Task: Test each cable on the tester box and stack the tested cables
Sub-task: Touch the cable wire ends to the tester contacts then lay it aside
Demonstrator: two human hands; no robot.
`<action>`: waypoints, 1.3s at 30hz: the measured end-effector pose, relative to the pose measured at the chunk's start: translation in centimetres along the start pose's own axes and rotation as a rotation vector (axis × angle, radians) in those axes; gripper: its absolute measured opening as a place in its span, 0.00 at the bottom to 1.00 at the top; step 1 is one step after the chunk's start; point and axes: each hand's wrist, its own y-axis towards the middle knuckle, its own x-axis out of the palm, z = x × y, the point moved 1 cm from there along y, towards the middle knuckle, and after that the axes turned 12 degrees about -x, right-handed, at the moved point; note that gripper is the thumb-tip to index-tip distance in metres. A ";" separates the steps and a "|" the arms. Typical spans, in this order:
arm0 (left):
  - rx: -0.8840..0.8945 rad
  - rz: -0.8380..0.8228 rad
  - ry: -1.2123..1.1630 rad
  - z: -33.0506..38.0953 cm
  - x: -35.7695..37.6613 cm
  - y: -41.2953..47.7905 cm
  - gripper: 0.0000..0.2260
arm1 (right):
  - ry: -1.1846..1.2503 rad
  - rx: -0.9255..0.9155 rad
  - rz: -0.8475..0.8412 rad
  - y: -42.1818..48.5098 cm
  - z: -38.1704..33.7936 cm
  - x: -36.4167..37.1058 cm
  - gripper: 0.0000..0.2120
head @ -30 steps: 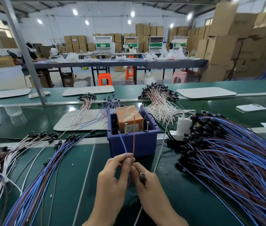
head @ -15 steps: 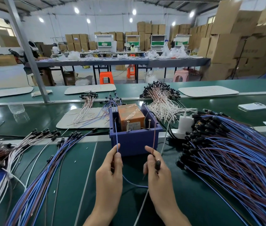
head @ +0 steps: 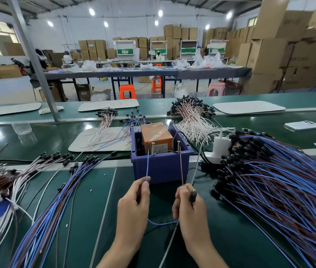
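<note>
Two hands work just near of the tester box, a blue plastic box standing on the green surface. The left hand pinches a blue wire between thumb and forefinger. The wire rises straight up, and its tip ends just beside the left metal screw at the near rim of the box. The right hand pinches a brown wire in the same way, and its tip reaches the right metal screw. Whether either tip really touches its screw, I cannot tell. Both grips are narrow, each one closed on a thin wire. A black connector sits at the top of the right hand, beside the forefinger, and a loop of the blue wire hangs between the two hands, low near the surface.

Inside the box sits an orange block wrapped in clear tape. On the right lies a big pile of blue and brown cables, its black connectors pointing toward the box. On the left another pile of blue, brown and white cables spreads over the surface. A white charger stands just right of the box. Farther away are a bundle of white cables, a white mat with a few cables on it, and a phone at the far right.
</note>
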 end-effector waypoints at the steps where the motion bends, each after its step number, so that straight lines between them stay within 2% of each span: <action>1: 0.000 -0.003 0.001 0.0 0.0 0.0 0.08 | 0.001 -0.002 -0.002 0.0 -0.1 0.1 0.16; 3: 0.001 -0.010 0.004 -0.1 0.0 0.0 0.08 | -0.003 -0.006 -0.022 -0.1 -0.2 0.2 0.13; 12: 0.014 -0.028 0.001 -0.3 0.1 0.2 0.08 | -0.073 -0.070 -0.111 -0.4 -0.2 0.3 0.14; 30: 0.044 -0.013 0.047 -0.2 0.1 0.3 0.09 | -0.122 -0.111 -0.146 -0.4 0.0 0.5 0.15; 39: 0.067 -0.018 0.092 0.0 0.0 0.0 0.09 | -0.101 -0.042 -0.154 -0.2 -0.2 0.6 0.14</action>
